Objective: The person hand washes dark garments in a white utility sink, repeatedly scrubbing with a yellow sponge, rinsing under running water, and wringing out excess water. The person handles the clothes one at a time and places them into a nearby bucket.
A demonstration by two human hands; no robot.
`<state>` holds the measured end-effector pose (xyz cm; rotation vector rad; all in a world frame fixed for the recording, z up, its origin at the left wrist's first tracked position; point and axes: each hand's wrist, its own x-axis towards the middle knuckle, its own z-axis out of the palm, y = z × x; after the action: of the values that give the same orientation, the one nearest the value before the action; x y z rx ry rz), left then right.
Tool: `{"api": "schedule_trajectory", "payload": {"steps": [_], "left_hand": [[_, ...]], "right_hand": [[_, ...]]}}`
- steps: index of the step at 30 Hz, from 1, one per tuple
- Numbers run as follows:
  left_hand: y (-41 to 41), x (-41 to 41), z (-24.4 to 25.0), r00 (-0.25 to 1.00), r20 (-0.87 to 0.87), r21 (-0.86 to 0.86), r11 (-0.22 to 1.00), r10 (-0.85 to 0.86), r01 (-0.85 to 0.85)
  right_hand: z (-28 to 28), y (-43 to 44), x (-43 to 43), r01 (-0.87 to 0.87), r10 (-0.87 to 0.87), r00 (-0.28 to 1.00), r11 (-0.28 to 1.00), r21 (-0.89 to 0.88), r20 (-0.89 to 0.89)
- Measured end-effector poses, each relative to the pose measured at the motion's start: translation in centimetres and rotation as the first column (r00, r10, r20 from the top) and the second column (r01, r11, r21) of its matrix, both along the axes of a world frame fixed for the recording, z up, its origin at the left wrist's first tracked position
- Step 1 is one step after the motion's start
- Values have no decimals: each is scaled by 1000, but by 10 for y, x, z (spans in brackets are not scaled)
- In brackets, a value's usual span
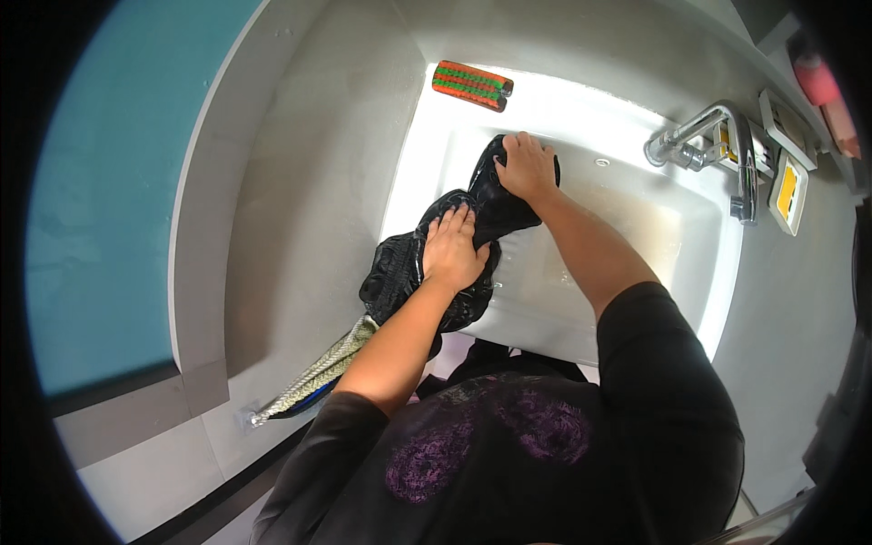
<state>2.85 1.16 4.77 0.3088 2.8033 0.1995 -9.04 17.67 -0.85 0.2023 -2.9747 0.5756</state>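
A wet-looking black garment [470, 300] lies bunched over the left side of a white sink [613, 327], part of it hanging at the front edge. My left hand [455, 248] rests flat on the garment's middle, palm down with the fingers a little apart. Farther back, my right hand [528, 165] presses or grips the garment's far end; its fingertips curl over the cloth, and what lies beneath the palm is hidden. Shallow cloudy water appears to cover the basin floor. Behind the hands, a scrub brush [472, 85] with red and green bristles lies bristles up on the sink's back ledge.
A chrome faucet [739, 136] stands at the sink's back right corner. Soap dishes with yellow items [788, 194] are mounted on the wall beside it. A grey wall [306, 204] borders the left side, where a light green cloth [340, 357] hangs from a hook.
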Motion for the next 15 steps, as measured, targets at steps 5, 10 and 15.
{"api": "schedule_trajectory", "payload": {"steps": [5, 10, 15], "left_hand": [[4, 3, 18, 972, -58, 306, 931, 226, -199], [-8, 2, -6, 983, -141, 266, 961, 117, -76], [-14, 0, -8, 989, -148, 263, 964, 11, 29]], "right_hand": [[-6, -15, 52, -43, 35, 997, 991, -123, -70], [22, -38, 122, -281, 214, 959, 640, -715, -185], [21, -44, 127, -326, 140, 927, 759, -563, -348]]}}
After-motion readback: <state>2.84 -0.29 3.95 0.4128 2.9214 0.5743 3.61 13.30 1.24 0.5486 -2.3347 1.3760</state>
